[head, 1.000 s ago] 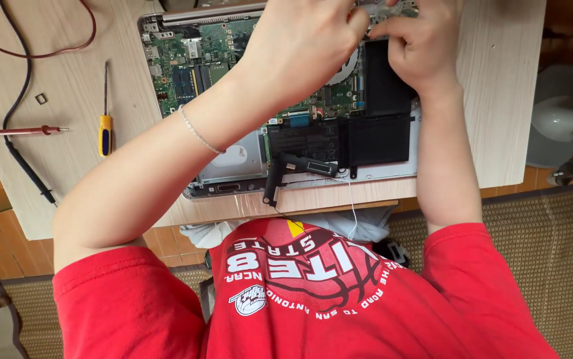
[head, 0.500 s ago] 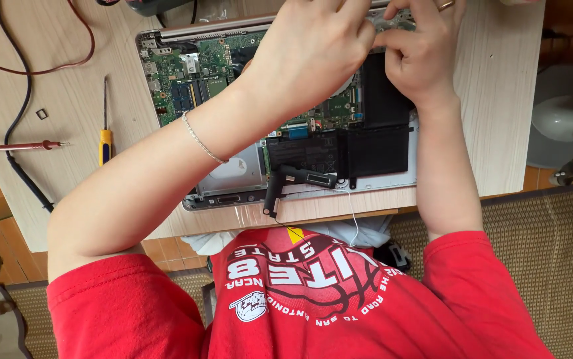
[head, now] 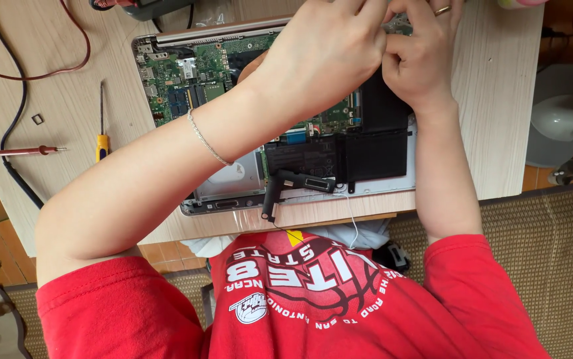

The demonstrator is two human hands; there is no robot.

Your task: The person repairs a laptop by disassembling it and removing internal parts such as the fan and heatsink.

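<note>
An opened laptop (head: 230, 80) lies bottom-up on a light wooden table (head: 499, 100), its green circuit board and black battery (head: 373, 156) exposed. My left hand (head: 320, 60), with a thin bracelet on the wrist, reaches across the board to the laptop's far right part. My right hand (head: 413, 66), with a ring on one finger, is curled right against it. Both hands' fingers are bunched together there. What they pinch is hidden, and the fingertips run off the top edge. A loose black speaker bar (head: 286, 183) with thin wires lies at the laptop's near edge.
A yellow-handled screwdriver (head: 102, 126), a red test probe (head: 27, 151), a small square part (head: 37, 119) and black and red cables (head: 14, 100) lie on the table's left side. A grey fan base (head: 566, 119) stands on the floor right of the table. A woven rug (head: 539, 266) lies below.
The view has tilted, so the laptop sits lower in the picture. Both hands stay pressed together over the laptop's far right part, with only small shifts of the fingers.
</note>
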